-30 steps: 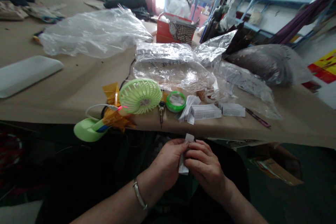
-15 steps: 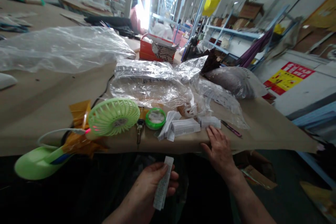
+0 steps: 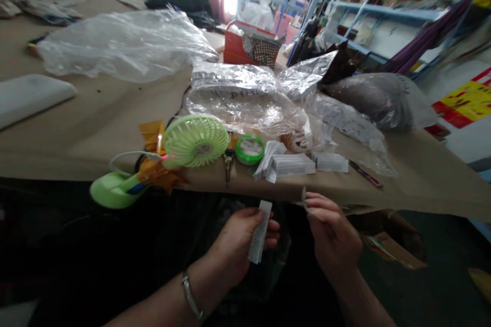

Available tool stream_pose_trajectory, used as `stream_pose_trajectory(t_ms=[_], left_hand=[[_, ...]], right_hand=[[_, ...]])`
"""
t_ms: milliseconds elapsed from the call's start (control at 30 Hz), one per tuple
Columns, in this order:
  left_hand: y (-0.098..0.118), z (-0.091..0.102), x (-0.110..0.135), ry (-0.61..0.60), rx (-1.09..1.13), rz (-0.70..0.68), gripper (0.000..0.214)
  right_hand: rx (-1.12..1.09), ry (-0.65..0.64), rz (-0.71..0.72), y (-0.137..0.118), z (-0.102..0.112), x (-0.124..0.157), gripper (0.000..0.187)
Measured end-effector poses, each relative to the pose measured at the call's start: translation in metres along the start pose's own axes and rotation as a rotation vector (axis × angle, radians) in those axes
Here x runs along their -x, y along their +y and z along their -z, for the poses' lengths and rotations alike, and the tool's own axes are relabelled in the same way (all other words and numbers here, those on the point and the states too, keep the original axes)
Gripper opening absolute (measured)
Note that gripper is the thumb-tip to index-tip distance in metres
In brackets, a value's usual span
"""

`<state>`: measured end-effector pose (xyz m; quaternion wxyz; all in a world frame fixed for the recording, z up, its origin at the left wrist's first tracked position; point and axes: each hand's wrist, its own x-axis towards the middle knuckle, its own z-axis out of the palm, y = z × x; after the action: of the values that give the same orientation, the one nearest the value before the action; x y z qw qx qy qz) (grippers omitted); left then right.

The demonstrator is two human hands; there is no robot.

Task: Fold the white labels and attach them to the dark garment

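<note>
My left hand (image 3: 241, 237) is closed on a narrow folded printed paper slip (image 3: 260, 231), held upright below the table's front edge. My right hand (image 3: 332, 227) is just to its right, fingers pinched on a small thin piece (image 3: 304, 197) that I cannot make out. Right above both hands, on the brown table (image 3: 95, 133), lie more folded paper slips (image 3: 293, 164) and a green roll of tape (image 3: 249, 148). A light green hand-held fan (image 3: 195, 140) leans over the table edge to the left, wrapped in orange tape at its neck.
Crumpled clear plastic bags (image 3: 245, 99) cover the middle of the table, with a larger one (image 3: 123, 43) farther back. A red box (image 3: 245, 43), a grey stuffed bag (image 3: 378, 97), a pen (image 3: 364, 173) and a white flat pad (image 3: 30, 97) are also there. Blue shelving stands at right.
My right hand has come back from the table edge by the paper slips, pinched on a small piece, to beside my left hand. The left hand kept hold of its slip.
</note>
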<state>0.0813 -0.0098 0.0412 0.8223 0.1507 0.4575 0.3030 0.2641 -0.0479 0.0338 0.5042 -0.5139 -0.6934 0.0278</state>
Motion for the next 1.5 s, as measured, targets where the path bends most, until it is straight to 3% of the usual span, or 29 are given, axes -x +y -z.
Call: stream_pose_trajectory(t_ms=[100,167,267,767,867,967,1033,1100,1267,1500], left_hand=[[0.000,0.002,0.000,-0.064,0.077,-0.083,0.011],[0.000,0.006,0.001,-0.043,0.122,-0.120,0.009],[-0.001,0.011,0.003,0.026,0.177,-0.129,0.008],[0.001,0.015,0.007,-0.016,0.177,-0.133,0.013],[0.003,0.018,0.009,-0.028,0.099,-0.110,0.011],[0.004,0.020,0.014,-0.069,-0.019,-0.031,0.015],[0.004,0.020,0.018,-0.109,-0.065,0.001,0.017],[0.003,0.020,0.021,-0.155,-0.089,0.010,0.020],[-0.001,0.023,0.023,-0.200,-0.143,0.007,0.024],[-0.001,0.031,0.022,-0.288,-0.157,0.072,0.021]], right_hand=[[-0.059,-0.244,0.212,-0.030,-0.029,0.010,0.015],[-0.042,-0.312,0.286,-0.038,-0.043,0.014,0.013],[-0.008,-0.345,0.316,-0.039,-0.052,0.016,0.015],[-0.051,-0.420,0.289,-0.039,-0.055,0.017,0.017],[-0.167,-0.372,0.105,-0.034,-0.050,0.020,0.024],[-0.342,-0.238,-0.290,-0.025,-0.045,0.016,0.021],[-0.530,-0.298,-0.563,-0.019,-0.045,0.010,0.021],[-0.732,-0.436,-0.752,-0.016,-0.048,0.005,0.023],[-0.935,-0.445,-0.851,-0.016,-0.058,0.001,0.019],[-0.830,-0.518,-0.869,-0.023,-0.057,-0.002,0.020]])
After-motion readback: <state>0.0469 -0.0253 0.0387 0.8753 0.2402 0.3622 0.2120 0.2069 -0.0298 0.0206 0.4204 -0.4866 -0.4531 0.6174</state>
